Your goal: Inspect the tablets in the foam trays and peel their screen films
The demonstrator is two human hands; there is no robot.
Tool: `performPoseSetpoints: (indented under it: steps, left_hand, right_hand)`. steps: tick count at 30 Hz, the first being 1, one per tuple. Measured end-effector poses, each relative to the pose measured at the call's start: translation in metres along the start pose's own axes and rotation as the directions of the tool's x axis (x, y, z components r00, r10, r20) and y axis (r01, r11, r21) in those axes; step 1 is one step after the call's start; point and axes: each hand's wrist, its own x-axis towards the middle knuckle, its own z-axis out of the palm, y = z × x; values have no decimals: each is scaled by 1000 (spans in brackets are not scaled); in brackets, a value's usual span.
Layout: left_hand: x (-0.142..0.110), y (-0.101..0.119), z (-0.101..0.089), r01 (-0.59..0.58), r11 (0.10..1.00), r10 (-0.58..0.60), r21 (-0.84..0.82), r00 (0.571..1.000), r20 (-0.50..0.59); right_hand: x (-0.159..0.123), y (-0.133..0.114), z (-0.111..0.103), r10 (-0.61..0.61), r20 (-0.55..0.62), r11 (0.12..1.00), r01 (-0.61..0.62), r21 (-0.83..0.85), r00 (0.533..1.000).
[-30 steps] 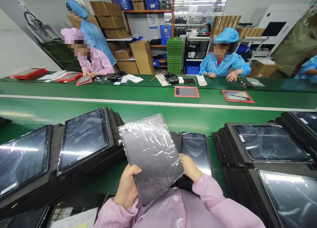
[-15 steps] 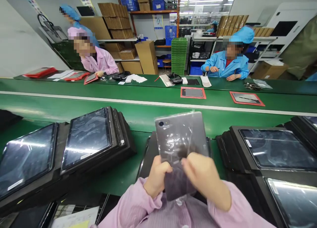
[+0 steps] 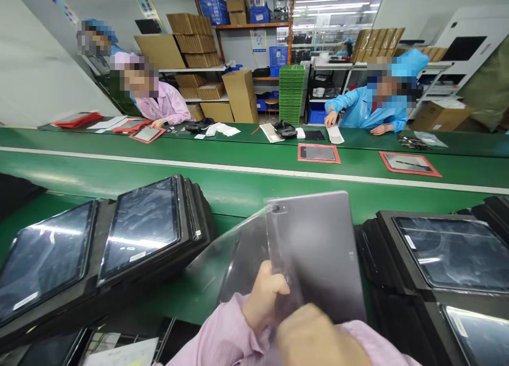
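I hold a grey tablet [image 3: 318, 249] upright in front of me, back side facing me with its camera at the top left. My left hand [image 3: 267, 297] is closed on its lower left edge. A clear plastic film [image 3: 222, 260] hangs off the tablet's left side. My right hand [image 3: 318, 337] is blurred low in the frame, below the tablet, fingers curled; what it grips is unclear. Stacks of black trays with tablets lie to the left [image 3: 139, 228] and to the right [image 3: 445, 249].
A green conveyor belt [image 3: 238, 164] runs across in front of me, carrying red-framed tablets [image 3: 318, 154]. Other workers in pink [image 3: 159, 101] and blue [image 3: 366, 109] coats sit at the far side. Cardboard boxes, green crates [image 3: 291, 93] and shelving stand behind them.
The plastic film that covered the tablet has come off to the left, baring the grey back. The tablet rose and shifted right. My right hand dropped below it.
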Motion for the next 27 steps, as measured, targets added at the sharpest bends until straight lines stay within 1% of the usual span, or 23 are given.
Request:
performPoseSetpoints:
  steps: [1, 2, 3, 4, 5, 6, 7, 9, 10, 12, 13, 14, 15, 17, 18, 19, 20, 22, 23, 24, 25, 26, 27]
  left_hand:
    - [2, 4, 0, -15, 1000, 15, -3, 1000, -9]
    - [4, 8, 0, -46, 999, 46, -5, 999, -17]
    - [5, 11, 1, -89, 996, 89, -3, 996, -26]
    - [7, 13, 1, -134, 991, 134, 8, 990, -38]
    - [7, 14, 2, -173, 984, 174, 31, 984, -43]
    - [7, 13, 3, -209, 976, 211, 61, 977, -34]
    - [6, 10, 4, -244, 966, 246, 89, 969, -4]
    - [3, 3, 5, -321, 937, 304, 138, 944, 131]
    - [1, -1, 5, -357, 922, 319, 150, 920, 230]
    - [1, -5, 2, -407, 898, 308, 168, 854, 420]
    - [4, -5, -1, -432, 879, 299, 201, 829, 473]
    - [8, -2, -4, -470, 845, 316, 255, 824, 470]
    - [14, 1, -9, -508, 795, 365, 332, 837, 407]
    - [28, 8, -20, -488, 716, 482, 499, 863, 152]
    - [35, 11, -26, -422, 732, 482, 535, 876, 31]
    - [41, 13, -33, -344, 781, 426, 522, 904, -42]
    - [47, 13, -40, -272, 833, 338, 483, 939, -55]
    - [55, 10, -56, -191, 886, 217, 422, 976, -13]
    - [58, 8, -64, -184, 887, 217, 423, 976, -31]
    - [62, 7, -73, -180, 871, 246, 456, 965, -89]
    - [66, 6, -81, -161, 843, 281, 513, 945, -165]
    - [71, 7, -90, -127, 806, 309, 577, 923, -228]
    - [76, 8, -97, -86, 766, 323, 638, 908, -266]
  right_hand:
    - [-2, -1, -14, 49, -108, 999, -51, -17, 993]
    - [-5, 0, -28, 110, -246, 991, -124, -41, 963]
    - [-9, 4, -40, 174, -393, 976, -212, -57, 903]
    - [-13, 8, -50, 235, -532, 949, -310, -56, 813]
    - [-17, 15, -55, 291, -621, 915, -401, -42, 728]
    - [-21, 21, -55, 344, -641, 883, -468, -28, 687]
    - [-24, 28, -51, 402, -580, 860, -509, -25, 709]
    - [-26, 38, -31, 515, -313, 834, -551, -33, 798]
    - [-26, 42, -19, 550, -187, 827, -562, -20, 814]
    - [-23, 48, 0, 585, -70, 810, -579, 87, 808]
    - [-22, 51, 6, 597, -73, 797, -580, 170, 799]
    - [-21, 53, 9, 615, -103, 774, -573, 268, 782]
    - [-21, 56, 10, 642, -130, 738, -564, 371, 755]
    - [-23, 62, 10, 709, -148, 639, -541, 546, 689]
    - [-25, 66, 10, 737, -139, 592, -533, 604, 661]
    - [-27, 69, 11, 752, -129, 562, -526, 638, 647]
    - [-30, 73, 13, 747, -122, 560, -519, 645, 653]
    - [-35, 82, 16, 687, -78, 613, -519, 596, 722]
    - [-37, 88, 16, 650, -34, 647, -530, 549, 759]
    - [-39, 95, 13, 631, -1, 680, -552, 482, 776]
    - [-43, 104, 7, 641, 2, 707, -591, 389, 767]
    - [-47, 114, -1, 682, -39, 711, -650, 269, 730]
    - [-53, 124, -10, 738, -128, 675, -726, 133, 663]
